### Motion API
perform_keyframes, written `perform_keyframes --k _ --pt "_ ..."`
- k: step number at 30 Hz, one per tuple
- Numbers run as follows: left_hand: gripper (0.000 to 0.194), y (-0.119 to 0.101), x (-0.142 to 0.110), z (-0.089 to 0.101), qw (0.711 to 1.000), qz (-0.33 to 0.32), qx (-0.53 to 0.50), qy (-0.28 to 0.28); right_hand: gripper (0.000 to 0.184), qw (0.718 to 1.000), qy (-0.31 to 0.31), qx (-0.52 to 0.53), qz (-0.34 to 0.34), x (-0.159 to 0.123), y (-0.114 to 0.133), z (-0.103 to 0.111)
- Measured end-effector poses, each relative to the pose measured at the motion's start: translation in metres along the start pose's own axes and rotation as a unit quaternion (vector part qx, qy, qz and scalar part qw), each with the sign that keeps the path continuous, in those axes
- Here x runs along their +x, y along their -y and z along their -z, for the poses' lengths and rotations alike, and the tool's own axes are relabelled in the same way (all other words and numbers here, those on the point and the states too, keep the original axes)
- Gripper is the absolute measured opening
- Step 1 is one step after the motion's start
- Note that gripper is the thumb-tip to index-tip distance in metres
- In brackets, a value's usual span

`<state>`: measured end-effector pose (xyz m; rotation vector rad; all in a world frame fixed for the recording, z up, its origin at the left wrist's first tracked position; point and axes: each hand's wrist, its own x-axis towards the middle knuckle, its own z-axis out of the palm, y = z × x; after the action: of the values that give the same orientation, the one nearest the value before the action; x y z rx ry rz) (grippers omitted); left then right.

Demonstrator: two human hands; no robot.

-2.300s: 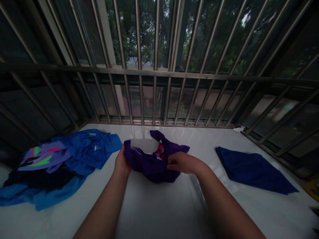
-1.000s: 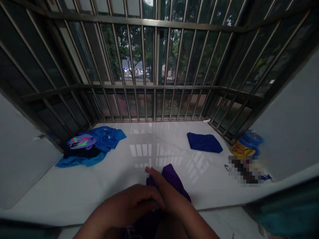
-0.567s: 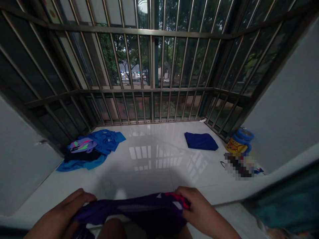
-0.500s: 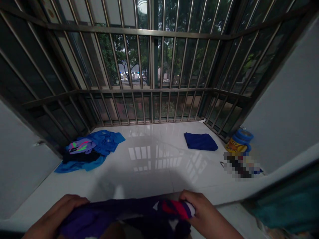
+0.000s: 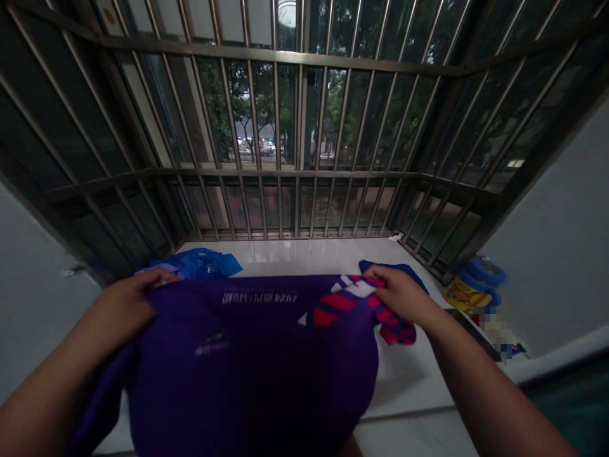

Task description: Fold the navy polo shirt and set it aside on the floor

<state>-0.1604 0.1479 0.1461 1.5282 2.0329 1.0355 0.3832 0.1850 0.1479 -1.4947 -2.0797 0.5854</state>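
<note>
1. Holding a purple sports shirt (image 5: 247,368) up by its top edge, the left hand (image 5: 124,299) and the right hand (image 5: 402,293) stand well apart, and the cloth is stretched between them. Both hands are closed on the fabric; the fingers bend over the edge and pinch it.
2. The shirt fills the lower middle of the frame. Its long side runs across, from left to right between the hands, and the body hangs down toward the person. The right hand is nearer to the red and pink striped trim (image 5: 362,311), and the left hand is nearer to the plain purple corner. Small white print (image 5: 259,297) lies near the top edge, between the hands.
3. Under and behind the shirt is a white tiled window ledge (image 5: 304,254). A folded navy cloth (image 5: 390,270) lies just behind the right hand and is mostly hidden. At upper left of the ledge, a blue garment (image 5: 200,263) lies just behind the left hand.
4. At right of the frame are blue tape rolls (image 5: 483,273) beside a yellow tin (image 5: 464,295). Metal window bars (image 5: 285,127) fill the upper part of the frame, with trees behind them.
</note>
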Motion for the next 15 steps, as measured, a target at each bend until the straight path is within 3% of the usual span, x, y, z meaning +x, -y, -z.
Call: perform_keyframes --k 2,4,7,9,11,15 --pt "0.009 -0.018 0.058 -0.031 0.998 -0.053 0.017 0.022 0.019 0.993 -0.028 -0.111 -0.036 0.059 -0.009 -0.006" --pt "0.017 -0.032 0.103 -0.069 0.997 -0.064 -0.03 0.004 0.027 0.984 -0.069 -0.156 -0.055 0.102 -0.014 -0.023" --pt "0.03 -0.036 0.127 -0.131 0.994 -0.066 -0.082 -0.019 0.042 0.974 -0.115 -0.184 -0.073 0.13 -0.02 -0.065" --pt "0.03 -0.028 0.113 -0.173 0.992 -0.066 -0.108 -0.008 0.043 0.971 -0.113 -0.193 -0.079 0.124 -0.025 -0.102" --pt "0.029 -0.012 0.079 -0.211 0.989 -0.069 -0.128 0.02 0.05 0.974 -0.087 -0.195 -0.075 0.097 -0.034 -0.143" --pt "0.023 0.038 -0.039 -0.26 0.977 -0.087 -0.162 0.109 0.058 0.978 -0.018 -0.2 -0.053 0.001 -0.074 -0.216"
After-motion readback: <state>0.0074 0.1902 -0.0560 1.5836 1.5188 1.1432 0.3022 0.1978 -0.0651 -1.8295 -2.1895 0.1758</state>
